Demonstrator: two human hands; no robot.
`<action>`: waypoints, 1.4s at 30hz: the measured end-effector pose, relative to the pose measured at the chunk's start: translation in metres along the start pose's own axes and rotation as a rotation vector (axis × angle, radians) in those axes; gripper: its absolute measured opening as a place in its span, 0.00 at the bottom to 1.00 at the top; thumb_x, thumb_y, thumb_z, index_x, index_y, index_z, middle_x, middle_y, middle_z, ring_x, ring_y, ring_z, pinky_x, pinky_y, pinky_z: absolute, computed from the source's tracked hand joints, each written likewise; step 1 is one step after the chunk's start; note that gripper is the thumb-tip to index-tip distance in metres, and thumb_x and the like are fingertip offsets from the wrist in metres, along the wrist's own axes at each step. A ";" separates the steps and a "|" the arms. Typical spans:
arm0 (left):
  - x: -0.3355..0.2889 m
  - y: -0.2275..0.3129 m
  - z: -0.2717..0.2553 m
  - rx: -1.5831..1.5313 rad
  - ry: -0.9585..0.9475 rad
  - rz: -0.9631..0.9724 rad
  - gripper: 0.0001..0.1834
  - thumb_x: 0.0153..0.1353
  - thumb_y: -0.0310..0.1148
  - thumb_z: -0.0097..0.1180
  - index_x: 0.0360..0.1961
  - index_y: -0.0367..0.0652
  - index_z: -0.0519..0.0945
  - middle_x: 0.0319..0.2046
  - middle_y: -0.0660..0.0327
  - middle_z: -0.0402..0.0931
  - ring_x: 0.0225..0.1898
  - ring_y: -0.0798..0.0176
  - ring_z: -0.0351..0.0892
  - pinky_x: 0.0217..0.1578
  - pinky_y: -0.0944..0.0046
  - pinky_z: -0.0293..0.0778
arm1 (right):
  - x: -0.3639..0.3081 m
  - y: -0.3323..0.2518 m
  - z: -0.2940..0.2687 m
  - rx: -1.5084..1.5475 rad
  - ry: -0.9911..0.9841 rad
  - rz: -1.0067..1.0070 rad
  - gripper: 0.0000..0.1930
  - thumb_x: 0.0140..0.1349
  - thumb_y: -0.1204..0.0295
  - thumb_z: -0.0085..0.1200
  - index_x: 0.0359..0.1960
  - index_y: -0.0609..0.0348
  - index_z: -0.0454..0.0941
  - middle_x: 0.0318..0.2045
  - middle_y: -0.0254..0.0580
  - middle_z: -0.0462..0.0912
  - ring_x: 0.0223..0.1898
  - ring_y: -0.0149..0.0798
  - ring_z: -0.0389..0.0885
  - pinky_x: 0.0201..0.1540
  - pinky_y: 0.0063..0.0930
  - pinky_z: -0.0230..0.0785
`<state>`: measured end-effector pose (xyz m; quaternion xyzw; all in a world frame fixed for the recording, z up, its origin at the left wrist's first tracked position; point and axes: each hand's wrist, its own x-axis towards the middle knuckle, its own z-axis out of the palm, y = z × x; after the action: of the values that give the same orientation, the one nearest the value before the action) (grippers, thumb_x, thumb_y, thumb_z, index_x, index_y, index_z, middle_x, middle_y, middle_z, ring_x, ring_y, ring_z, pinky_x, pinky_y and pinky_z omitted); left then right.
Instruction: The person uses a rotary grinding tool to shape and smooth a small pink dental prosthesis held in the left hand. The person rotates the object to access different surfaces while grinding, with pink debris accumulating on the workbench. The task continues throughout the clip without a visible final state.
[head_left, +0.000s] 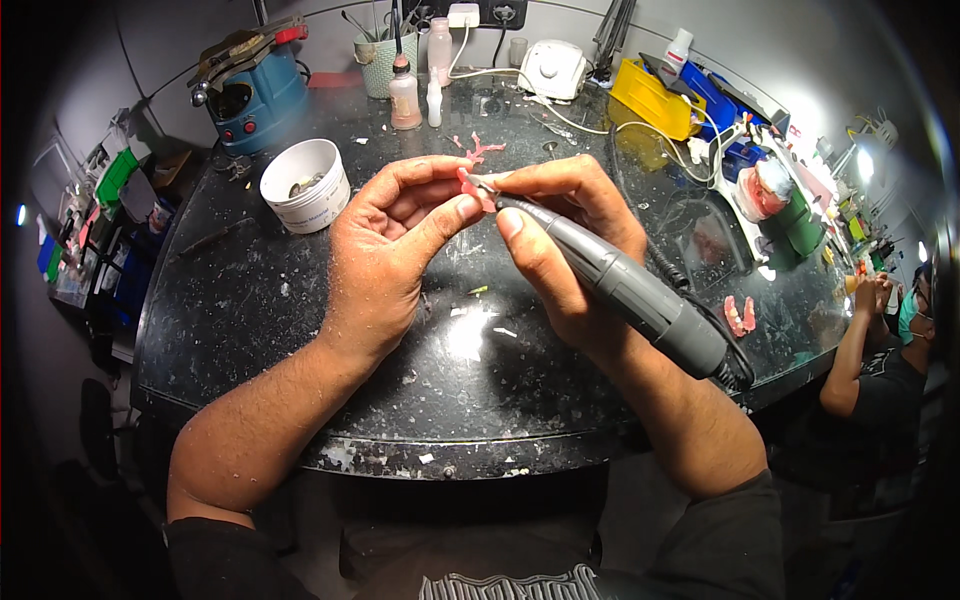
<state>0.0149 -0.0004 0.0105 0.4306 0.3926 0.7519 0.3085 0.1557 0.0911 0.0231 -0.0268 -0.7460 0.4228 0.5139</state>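
Note:
Between the thumb and fingertips of my left hand is a small pink denture piece, mostly covered by the fingers. My right hand is closed around a dark grey rotary handpiece, its thumb and forefinger near the front end. The tool's tip meets or nearly meets the pink piece; contact cannot be made out. From the handpiece's rear end a black coiled cord runs back beside the right wrist. Just beyond the hands lies a branching pink scrap on the black worktable.
A white tub stands left of my left hand. A pink denture lies at the right. Behind are a blue machine, a dropper bottle, a white device and a yellow bin. Another person sits far right.

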 end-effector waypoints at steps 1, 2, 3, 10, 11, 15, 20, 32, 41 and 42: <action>0.000 0.000 0.001 0.000 -0.002 0.006 0.15 0.64 0.19 0.60 0.52 0.33 0.76 0.47 0.53 0.82 0.50 0.64 0.82 0.56 0.64 0.77 | 0.000 -0.001 0.000 0.011 0.026 0.002 0.10 0.59 0.74 0.61 0.41 0.63 0.79 0.36 0.43 0.83 0.38 0.31 0.85 0.43 0.25 0.77; 0.001 0.000 0.001 0.000 -0.005 0.013 0.15 0.64 0.19 0.60 0.52 0.33 0.76 0.47 0.53 0.82 0.50 0.64 0.82 0.56 0.64 0.78 | 0.000 0.001 0.000 0.011 0.026 0.002 0.10 0.59 0.74 0.61 0.41 0.63 0.79 0.36 0.43 0.83 0.38 0.31 0.85 0.43 0.25 0.77; 0.001 0.000 0.001 0.000 -0.005 0.013 0.15 0.64 0.19 0.60 0.52 0.33 0.76 0.47 0.53 0.82 0.50 0.64 0.82 0.56 0.64 0.78 | -0.001 0.005 -0.001 0.014 -0.005 -0.002 0.09 0.60 0.74 0.61 0.41 0.63 0.79 0.37 0.43 0.83 0.39 0.31 0.85 0.44 0.25 0.76; 0.000 -0.001 -0.002 0.015 -0.017 0.002 0.15 0.64 0.21 0.61 0.52 0.36 0.77 0.48 0.57 0.81 0.51 0.66 0.80 0.56 0.64 0.76 | -0.002 0.006 -0.002 0.006 -0.016 0.009 0.09 0.60 0.74 0.61 0.41 0.62 0.80 0.35 0.42 0.84 0.38 0.32 0.85 0.43 0.26 0.76; 0.000 -0.001 -0.003 0.027 -0.026 -0.001 0.16 0.64 0.24 0.62 0.53 0.38 0.78 0.50 0.60 0.80 0.53 0.68 0.78 0.57 0.64 0.74 | -0.001 0.005 -0.002 0.007 -0.017 0.008 0.09 0.60 0.74 0.61 0.41 0.62 0.80 0.35 0.42 0.84 0.38 0.32 0.85 0.43 0.26 0.76; -0.001 0.000 -0.002 0.080 -0.029 0.020 0.17 0.64 0.24 0.62 0.54 0.38 0.79 0.51 0.60 0.80 0.54 0.67 0.78 0.59 0.64 0.71 | -0.001 0.002 -0.003 -0.022 -0.019 0.005 0.09 0.60 0.74 0.61 0.41 0.62 0.80 0.35 0.42 0.83 0.39 0.32 0.84 0.44 0.26 0.76; -0.001 0.002 0.001 0.106 0.002 -0.010 0.19 0.64 0.25 0.61 0.56 0.39 0.80 0.50 0.60 0.81 0.54 0.68 0.77 0.60 0.64 0.69 | 0.001 -0.001 -0.001 0.002 0.025 0.012 0.09 0.60 0.74 0.61 0.40 0.62 0.80 0.34 0.41 0.83 0.37 0.31 0.83 0.43 0.25 0.75; 0.000 0.001 0.000 0.114 0.018 0.021 0.16 0.63 0.19 0.61 0.53 0.34 0.78 0.47 0.56 0.82 0.49 0.65 0.82 0.55 0.66 0.77 | -0.001 0.004 0.000 -0.003 -0.017 0.006 0.09 0.61 0.74 0.61 0.41 0.62 0.79 0.34 0.41 0.83 0.36 0.30 0.83 0.42 0.25 0.75; -0.001 0.001 -0.002 0.079 0.009 -0.004 0.15 0.62 0.22 0.63 0.50 0.37 0.79 0.48 0.59 0.80 0.52 0.68 0.78 0.57 0.65 0.71 | -0.001 0.004 -0.002 -0.003 -0.026 -0.010 0.09 0.62 0.74 0.61 0.42 0.62 0.79 0.35 0.41 0.83 0.38 0.30 0.84 0.43 0.25 0.75; 0.000 0.001 -0.002 0.080 0.009 -0.004 0.15 0.62 0.22 0.63 0.50 0.37 0.79 0.48 0.59 0.80 0.52 0.68 0.78 0.57 0.65 0.71 | -0.001 0.001 -0.002 -0.008 -0.025 0.013 0.09 0.62 0.73 0.61 0.42 0.62 0.79 0.35 0.41 0.83 0.38 0.30 0.83 0.44 0.25 0.75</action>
<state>0.0128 -0.0022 0.0109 0.4382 0.4245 0.7370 0.2908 0.1577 0.0925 0.0224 -0.0285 -0.7540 0.4234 0.5015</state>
